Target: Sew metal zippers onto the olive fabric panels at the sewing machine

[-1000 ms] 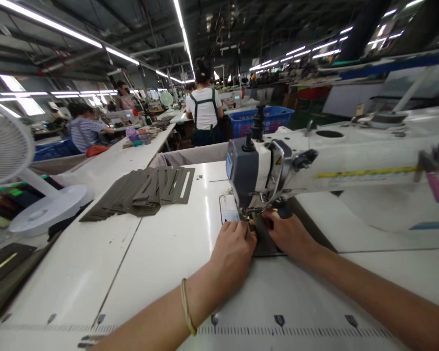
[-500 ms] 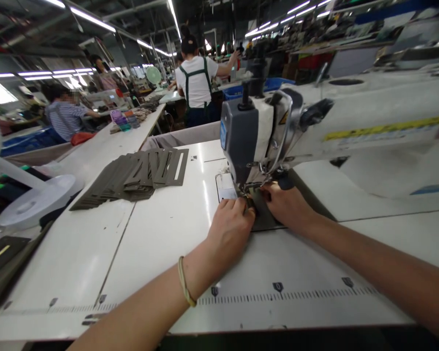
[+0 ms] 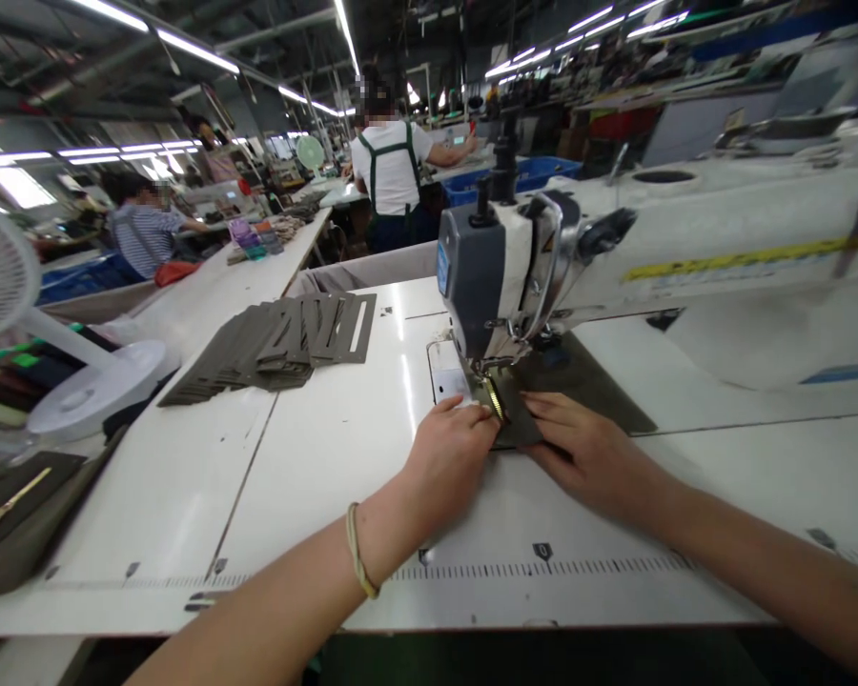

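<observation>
A white and grey sewing machine [image 3: 515, 276] stands on the white table [image 3: 329, 457]. Under its needle lies a dark olive fabric piece [image 3: 519, 419] with a gold zipper strip [image 3: 496, 398] along its left edge. My left hand [image 3: 449, 455] sits just left of the zipper, fingers curled and pinching the piece's left edge. My right hand [image 3: 592, 453] lies flat on the fabric to the right, fingers stretched toward the needle. A tan band circles my left wrist.
A fanned stack of olive cut pieces [image 3: 278, 345] lies on the table to the left. A white desk fan [image 3: 35, 324] stands at the far left. A ruler scale [image 3: 543, 570] runs along the table's front. Other people work at tables behind.
Both hands have drawn back toward me from the needle, pulling the fabric with them. My right hand has flattened on the piece, and the gold zipper edge now shows.
</observation>
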The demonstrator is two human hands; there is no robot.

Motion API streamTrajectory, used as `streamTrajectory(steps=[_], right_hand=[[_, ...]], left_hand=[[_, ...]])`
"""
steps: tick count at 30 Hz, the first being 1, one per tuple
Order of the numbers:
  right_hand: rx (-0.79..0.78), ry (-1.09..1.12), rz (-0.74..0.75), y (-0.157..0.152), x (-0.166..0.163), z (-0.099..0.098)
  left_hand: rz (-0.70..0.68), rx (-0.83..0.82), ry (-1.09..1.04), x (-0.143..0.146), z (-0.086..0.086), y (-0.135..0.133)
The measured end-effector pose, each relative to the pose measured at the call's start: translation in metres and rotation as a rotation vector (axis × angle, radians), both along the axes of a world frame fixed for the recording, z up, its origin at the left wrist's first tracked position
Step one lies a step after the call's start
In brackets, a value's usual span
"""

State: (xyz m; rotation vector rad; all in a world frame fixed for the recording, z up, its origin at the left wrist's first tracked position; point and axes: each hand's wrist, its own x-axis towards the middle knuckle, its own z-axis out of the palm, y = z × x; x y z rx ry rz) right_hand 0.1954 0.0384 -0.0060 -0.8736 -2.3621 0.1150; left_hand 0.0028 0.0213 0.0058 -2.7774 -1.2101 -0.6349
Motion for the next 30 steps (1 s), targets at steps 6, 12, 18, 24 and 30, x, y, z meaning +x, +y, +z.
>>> streamTrajectory(steps=[6,12,18,24,30], right_hand=[[0.078,-0.041,0.049,-0.002,0.003,-0.005],[0.117,-0.052,0.017,-0.001,0.001,0.000],[0.125,-0.040,0.002,0.003,0.000,0.001],[0.073,-0.068,-0.028,0.015,-0.002,-0.003],[0.117,-0.004,-0.050,0.021,-0.006,-0.003]], left_hand=[[-0.005,0.072,0.084,0.005,0.003,-0.003],[0.009,0.138,0.049,0.005,0.000,-0.002],[-0.001,0.170,0.048,0.004,-0.001,0.003],[0.022,0.140,0.112,0.005,0.003,0.013],[0.031,0.097,0.058,0.002,0.003,0.020]])
